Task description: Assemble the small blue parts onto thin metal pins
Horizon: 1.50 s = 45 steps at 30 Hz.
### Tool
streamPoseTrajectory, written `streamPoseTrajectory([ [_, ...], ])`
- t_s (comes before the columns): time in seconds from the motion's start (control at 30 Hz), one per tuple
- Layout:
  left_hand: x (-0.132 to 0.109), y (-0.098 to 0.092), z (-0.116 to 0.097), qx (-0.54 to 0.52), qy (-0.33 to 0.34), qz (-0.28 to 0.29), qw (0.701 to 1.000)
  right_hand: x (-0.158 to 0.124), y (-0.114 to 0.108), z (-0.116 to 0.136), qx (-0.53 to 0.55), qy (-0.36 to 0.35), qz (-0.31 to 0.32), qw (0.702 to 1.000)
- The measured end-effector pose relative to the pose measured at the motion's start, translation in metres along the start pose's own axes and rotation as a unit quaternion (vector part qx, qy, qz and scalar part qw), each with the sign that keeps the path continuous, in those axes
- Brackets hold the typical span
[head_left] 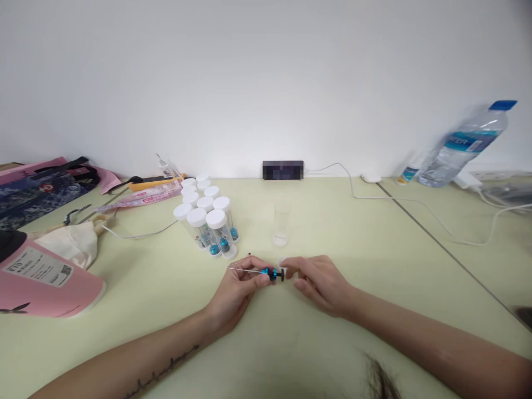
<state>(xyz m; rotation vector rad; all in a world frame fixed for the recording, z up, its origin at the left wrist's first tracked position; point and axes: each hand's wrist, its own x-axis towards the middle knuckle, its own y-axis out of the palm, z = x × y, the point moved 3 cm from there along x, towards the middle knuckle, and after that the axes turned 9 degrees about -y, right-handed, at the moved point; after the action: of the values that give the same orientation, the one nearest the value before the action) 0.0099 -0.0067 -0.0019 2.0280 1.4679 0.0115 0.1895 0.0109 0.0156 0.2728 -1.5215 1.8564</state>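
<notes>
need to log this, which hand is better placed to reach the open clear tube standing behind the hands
Right, probably. The open clear tube stands just behind the right hand; the left hand pinches the blue tool with its thin needle and sits nearer the capped tubes.

Blurred black box [282, 170] by the wall; pink bag [45, 277] cut off left

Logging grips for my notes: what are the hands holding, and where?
Both hold one small blue tool: left hand at its blue handle, right hand at its black end.
</notes>
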Motion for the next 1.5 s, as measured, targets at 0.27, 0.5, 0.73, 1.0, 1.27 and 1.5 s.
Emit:
streamPoseTrajectory([
  [0.27, -0.0003, -0.0002, 0.0002, -0.004, 0.002, 0.007, 1.0, 0.0012, 0.0029, -0.0006, -0.012, 0.013, 0.021, 1.0],
  [0.5, 0.001, -0.0011, 0.0011, 0.001, 0.007, 0.015, 1.0, 0.0004, 0.0031, 0.0002, -0.011, -0.007, 0.021, 1.0],
  [0.73, 0.0016, -0.0014, 0.0007, -0.001, 0.006, 0.012, 1.0, -0.0009, 0.0032, -0.0002, -0.014, 0.01, 0.018, 1.0],
  [1.0, 0.0008, -0.0004, 0.0012, -0.002, 0.002, 0.017, 1.0, 0.0017, 0.0039, 0.0004, -0.03, 0.003, 0.046, 0.998],
  [1.27, 0.0, -0.0007, 0.0005, 0.015, 0.003, 0.028, 0.999, 0.001, 0.0063, 0.0006, -0.051, 0.017, 0.023, 0.998],
  [1.5, 0.0002, 0.0005, -0.0006, 0.04, 0.018, 0.045, 0.998, 0.0045, 0.0069, 0.0034, -0.07, -0.012, 0.038, 0.997],
])
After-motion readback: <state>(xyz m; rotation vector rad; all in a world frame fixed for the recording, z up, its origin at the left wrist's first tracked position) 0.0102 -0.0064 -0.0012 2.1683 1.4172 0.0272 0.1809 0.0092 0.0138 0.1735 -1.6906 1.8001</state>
